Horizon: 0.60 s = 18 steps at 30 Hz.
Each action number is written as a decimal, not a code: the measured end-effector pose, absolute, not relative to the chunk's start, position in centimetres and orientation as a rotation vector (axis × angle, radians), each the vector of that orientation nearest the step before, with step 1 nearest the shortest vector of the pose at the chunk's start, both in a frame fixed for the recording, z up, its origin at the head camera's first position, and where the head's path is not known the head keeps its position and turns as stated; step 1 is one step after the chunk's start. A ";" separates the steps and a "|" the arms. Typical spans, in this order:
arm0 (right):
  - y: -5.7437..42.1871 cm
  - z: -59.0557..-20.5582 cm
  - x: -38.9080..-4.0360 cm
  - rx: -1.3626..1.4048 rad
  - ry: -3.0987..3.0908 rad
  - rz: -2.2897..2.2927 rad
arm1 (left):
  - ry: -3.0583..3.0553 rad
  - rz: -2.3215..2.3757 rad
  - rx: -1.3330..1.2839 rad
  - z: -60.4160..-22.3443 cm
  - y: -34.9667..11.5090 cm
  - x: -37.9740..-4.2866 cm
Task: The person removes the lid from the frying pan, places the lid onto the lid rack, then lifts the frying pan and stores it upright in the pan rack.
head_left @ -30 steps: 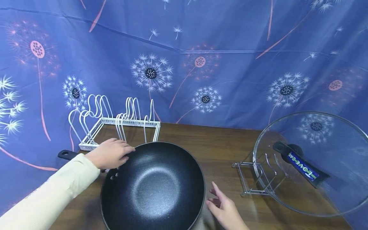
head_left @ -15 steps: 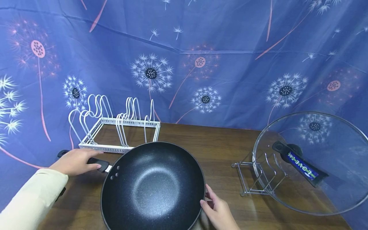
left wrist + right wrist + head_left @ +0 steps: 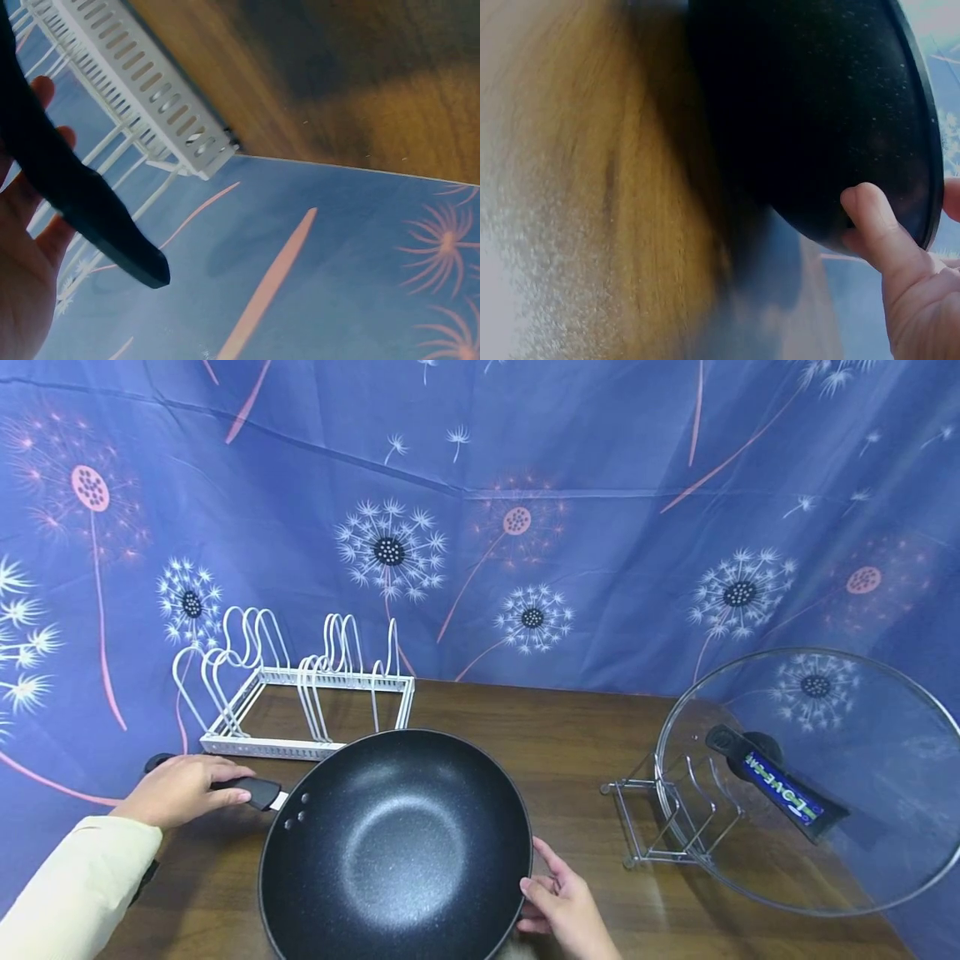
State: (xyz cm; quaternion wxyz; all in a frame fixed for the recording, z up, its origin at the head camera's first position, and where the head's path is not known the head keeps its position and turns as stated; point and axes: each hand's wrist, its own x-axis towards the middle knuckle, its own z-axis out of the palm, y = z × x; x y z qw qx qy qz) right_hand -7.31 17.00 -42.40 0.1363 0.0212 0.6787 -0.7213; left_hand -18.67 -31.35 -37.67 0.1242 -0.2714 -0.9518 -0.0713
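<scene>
A black nonstick wok (image 3: 405,852) with a long black handle (image 3: 258,792) is in the front middle of the head view. My left hand (image 3: 176,789) holds the handle, fingers over the top and thumb on the near side. In the left wrist view the dark handle (image 3: 90,202) crosses in front of the left hand's fingers (image 3: 56,236). At the wok's right edge, my right hand (image 3: 566,906) grips the rim. Its fingertips (image 3: 870,206) press the dark underside in the right wrist view, with another digit across the rim.
Behind the wok, at the left, stands a white wire rack (image 3: 273,747) with upright loops. A glass lid (image 3: 892,760) with a black handle leans in a small chrome rack (image 3: 667,857) on the right. A blue dandelion-print cloth (image 3: 600,552) hangs behind the wooden table (image 3: 525,710).
My left hand has moved left from above the wok's edge and taken hold of its handle. My right hand has moved in from beside the wok and now grips its rim.
</scene>
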 end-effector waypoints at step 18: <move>16.7 -41.7 -8.1 0.184 2.197 -2.026 | -2.795 -0.153 -0.854 -37.3 -31.3 -18.4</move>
